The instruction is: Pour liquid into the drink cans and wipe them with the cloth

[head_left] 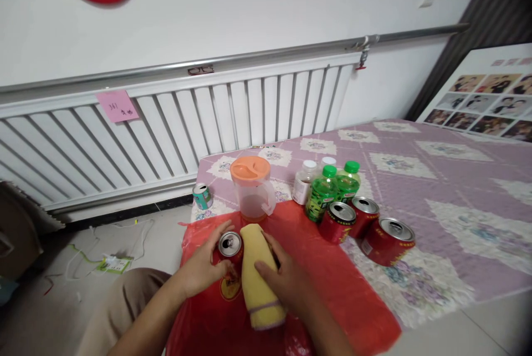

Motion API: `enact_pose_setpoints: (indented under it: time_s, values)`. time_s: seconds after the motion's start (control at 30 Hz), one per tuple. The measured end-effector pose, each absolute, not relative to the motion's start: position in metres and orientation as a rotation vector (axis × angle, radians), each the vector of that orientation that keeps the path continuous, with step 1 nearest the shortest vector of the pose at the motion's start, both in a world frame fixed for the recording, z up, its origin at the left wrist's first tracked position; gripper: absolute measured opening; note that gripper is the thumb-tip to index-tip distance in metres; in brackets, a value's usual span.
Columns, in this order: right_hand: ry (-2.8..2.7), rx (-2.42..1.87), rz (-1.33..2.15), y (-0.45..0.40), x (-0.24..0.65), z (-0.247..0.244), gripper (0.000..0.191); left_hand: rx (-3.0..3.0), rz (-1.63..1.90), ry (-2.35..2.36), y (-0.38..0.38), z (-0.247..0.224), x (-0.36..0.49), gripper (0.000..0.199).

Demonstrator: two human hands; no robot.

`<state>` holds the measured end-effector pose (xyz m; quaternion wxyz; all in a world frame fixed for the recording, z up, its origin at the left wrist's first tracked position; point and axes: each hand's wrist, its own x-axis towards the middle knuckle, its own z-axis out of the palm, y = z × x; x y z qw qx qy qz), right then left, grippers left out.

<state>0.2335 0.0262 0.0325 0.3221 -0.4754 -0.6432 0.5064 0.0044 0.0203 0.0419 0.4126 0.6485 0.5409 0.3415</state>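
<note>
My left hand (204,268) is wrapped round a red can (231,246) with an opened top, which stands upright on the red plastic sheet (328,275). Just to its right, my right hand (286,278) grips a folded yellow cloth (256,273); thumb and fingers press on its right side. The cloth's upper left edge lies against or very close to the can. Behind both stands a clear pitcher (252,195) with an orange lid.
Right of the pitcher are white-capped bottles (302,183), green bottles (321,195) and three red cans (388,241). A small teal can (202,196) stands at the table's left edge. A white radiator (216,118) runs behind the patterned tablecloth (399,163).
</note>
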Motion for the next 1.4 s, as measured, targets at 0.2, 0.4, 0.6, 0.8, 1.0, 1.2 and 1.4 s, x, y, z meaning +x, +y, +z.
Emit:
enact_pose_setpoints:
  time_s: [0.2, 0.4, 0.6, 0.8, 1.0, 1.2, 1.4]
  values:
    - [-1.682, -1.225, 1.326, 0.026, 0.234, 0.034, 0.077, 1.695, 1.109, 1.779, 0.018, 0.03, 0.021, 0.081]
    - [-1.679, -1.202, 1.333, 0.025, 0.235, 0.035, 0.077, 1.791, 1.112, 1.761, 0.022, 0.031, 0.023, 0.069]
    - [-1.685, -1.221, 1.328, 0.026, 0.234, 0.037, 0.077, 1.808, 0.948, 1.57, 0.018, 0.053, 0.018, 0.071]
    - [-1.695, -1.264, 1.32, 0.027, 0.232, 0.037, 0.077, 1.842, 0.755, 1.45, 0.018, 0.067, 0.009, 0.078]
    - [-1.699, -1.265, 1.307, 0.027, 0.232, 0.034, 0.075, 1.917, 0.86, 1.536, 0.016, 0.048, 0.012, 0.082]
    - [-1.682, -1.264, 1.286, 0.027, 0.233, 0.033, 0.074, 1.876, 1.056, 1.794, 0.02, 0.034, 0.02, 0.069]
    - [-1.682, -1.267, 1.302, 0.026, 0.233, 0.037, 0.075, 1.882, 0.985, 1.715, 0.02, 0.045, 0.016, 0.067]
